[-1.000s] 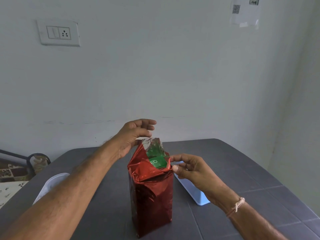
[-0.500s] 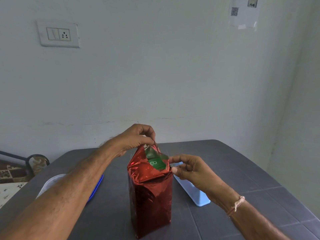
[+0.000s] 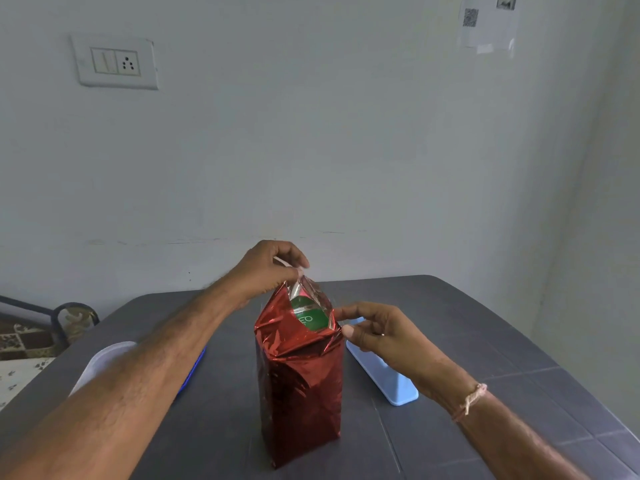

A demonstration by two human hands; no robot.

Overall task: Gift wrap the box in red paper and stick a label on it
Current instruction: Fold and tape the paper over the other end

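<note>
The left hand (image 3: pixel 266 268) is closed in a pinch: the tip of a raised flap of red paper (image 3: pixel 301 386) is held between thumb and fingers, directly above the open top of the parcel. The right hand (image 3: pixel 377 332) is curled, and its index fingertip and thumb are set against the paper's right-hand edge, where a fold appears to be pinched lightly.

With the parcel's top taken as the centre of a dial, the left hand is placed at 11 o'clock and the right hand at 3 o'clock. Both hands are touching the paper, so neither is the nearer. The box (image 3: pixel 310 318) is stood upright on the desk (image 3: pixel 485 334), its long axis vertical. Its sides are covered in crinkled red foil, but its green top is left exposed between the flaps. The coming move is judged to be a fold of the held flap downward, toward 6 o'clock, over that gap. No label is seen on the parcel.

A pale blue tray (image 3: pixel 384 375) is laid flat just beside the parcel at 4 o'clock, under the right wrist. A white container (image 3: pixel 104 358) and a blue edge (image 3: pixel 194 368) are partly hidden behind the left forearm at 8 o'clock. Nothing is found between the flap and the box top. A wall socket (image 3: pixel 116 62) is mounted at 10 o'clock.
</note>
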